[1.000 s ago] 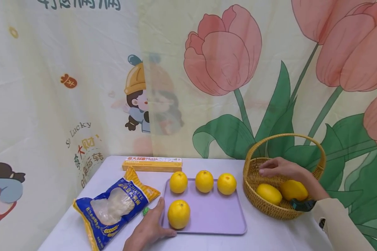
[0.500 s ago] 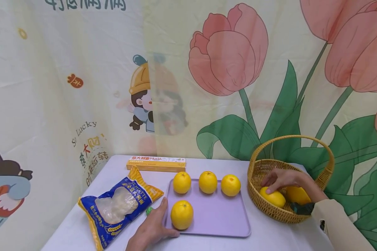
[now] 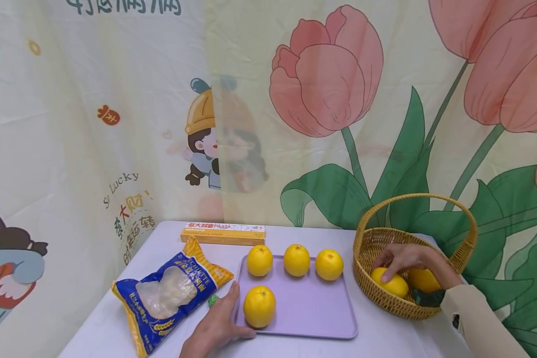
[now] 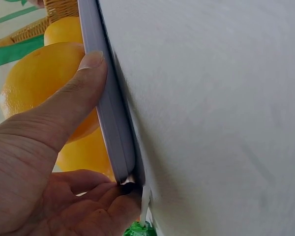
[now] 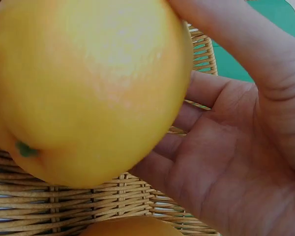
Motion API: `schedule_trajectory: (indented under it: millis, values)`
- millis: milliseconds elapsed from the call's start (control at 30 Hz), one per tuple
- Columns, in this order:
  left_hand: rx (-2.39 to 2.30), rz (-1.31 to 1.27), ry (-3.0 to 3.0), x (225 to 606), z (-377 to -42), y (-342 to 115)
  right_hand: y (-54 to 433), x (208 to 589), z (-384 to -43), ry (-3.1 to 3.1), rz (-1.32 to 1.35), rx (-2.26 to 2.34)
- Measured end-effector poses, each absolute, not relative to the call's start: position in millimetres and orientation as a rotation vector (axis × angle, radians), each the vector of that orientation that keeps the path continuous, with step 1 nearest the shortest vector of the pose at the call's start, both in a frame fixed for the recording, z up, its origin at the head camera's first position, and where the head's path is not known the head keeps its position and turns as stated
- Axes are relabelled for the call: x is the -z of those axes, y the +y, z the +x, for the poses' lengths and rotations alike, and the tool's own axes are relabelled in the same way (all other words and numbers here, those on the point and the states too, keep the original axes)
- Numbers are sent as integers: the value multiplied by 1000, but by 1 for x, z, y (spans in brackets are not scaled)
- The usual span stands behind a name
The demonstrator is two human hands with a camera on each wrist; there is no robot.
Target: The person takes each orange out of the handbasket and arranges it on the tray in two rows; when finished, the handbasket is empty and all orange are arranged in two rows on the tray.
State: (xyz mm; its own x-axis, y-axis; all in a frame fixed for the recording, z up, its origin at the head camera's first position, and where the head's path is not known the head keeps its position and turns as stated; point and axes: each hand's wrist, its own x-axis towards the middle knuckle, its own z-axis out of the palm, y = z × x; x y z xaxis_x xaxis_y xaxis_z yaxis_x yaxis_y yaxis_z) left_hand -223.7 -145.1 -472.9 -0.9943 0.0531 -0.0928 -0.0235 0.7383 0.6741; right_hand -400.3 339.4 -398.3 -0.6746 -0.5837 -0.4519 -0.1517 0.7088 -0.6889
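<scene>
In the head view my right hand (image 3: pixel 402 257) reaches into a wicker basket (image 3: pixel 387 304) at the right. Its thumb and fingers grip a yellow orange (image 3: pixel 393 285); the right wrist view shows this fruit large, with a green stem spot. A second orange (image 3: pixel 422 279) lies beside it, partly under the wrist. My left hand (image 3: pixel 216 323) holds the near left corner of a lilac tray (image 3: pixel 313 306), thumb (image 4: pixel 91 73) along the front rim and fingers around the side. On the tray sit one orange (image 3: pixel 259 307) near that hand and several more along the back edge.
A blue and yellow pasta bag (image 3: pixel 172 293) lies left of the tray. Behind it is a pasta box (image 3: pixel 223 234). A small green object (image 3: pixel 212 300) sits between bag and tray. The basket's tall handle (image 3: pixel 416 196) arches over its opening; a printed curtain hangs behind the table.
My right hand has lowered from above the basket's fruit and taken hold of the left orange there. The left hand stays at the tray corner. The head view has shifted slightly.
</scene>
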Motion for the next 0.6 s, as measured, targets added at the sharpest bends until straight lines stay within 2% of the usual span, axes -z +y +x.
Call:
schedule_trajectory:
  millis: [400,600]
  values:
    - [-1144,101,2848,473,-221,-147,349,399,-399,2209,-803,968]
    - [-1143,98,2850,474,-221,-147,353,393,-388,2304,-869,1142]
